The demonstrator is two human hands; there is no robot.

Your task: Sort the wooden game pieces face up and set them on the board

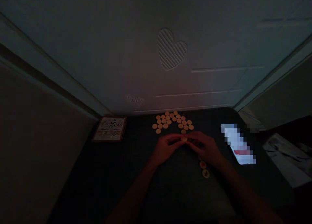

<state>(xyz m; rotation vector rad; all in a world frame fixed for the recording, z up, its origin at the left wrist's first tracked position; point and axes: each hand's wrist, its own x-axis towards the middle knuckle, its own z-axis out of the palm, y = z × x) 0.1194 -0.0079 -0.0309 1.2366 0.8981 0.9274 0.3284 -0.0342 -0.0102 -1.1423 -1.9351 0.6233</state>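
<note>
My left hand (165, 150) and my right hand (206, 147) meet over the dark table. Between their fingertips they pinch one small round wooden disc (184, 139). Just beyond the fingers lies another disc (183, 131). Farther back, several pale wooden discs (164, 121) are spread in an arch, their visible faces looking plain. Below my right hand rest a disc with a red mark (202, 164) and one with a dark cross-like mark (206, 173). Dim light and the right fingers hide whatever may lie under that palm.
A flat square box with a printed lid (110, 129) sits at the table's back left. On the right lies a lit phone (237, 144), its screen blurred. A pale panel with heart reliefs (172, 48) rises behind the table (117, 172). Papers (287, 159) are beyond the right edge.
</note>
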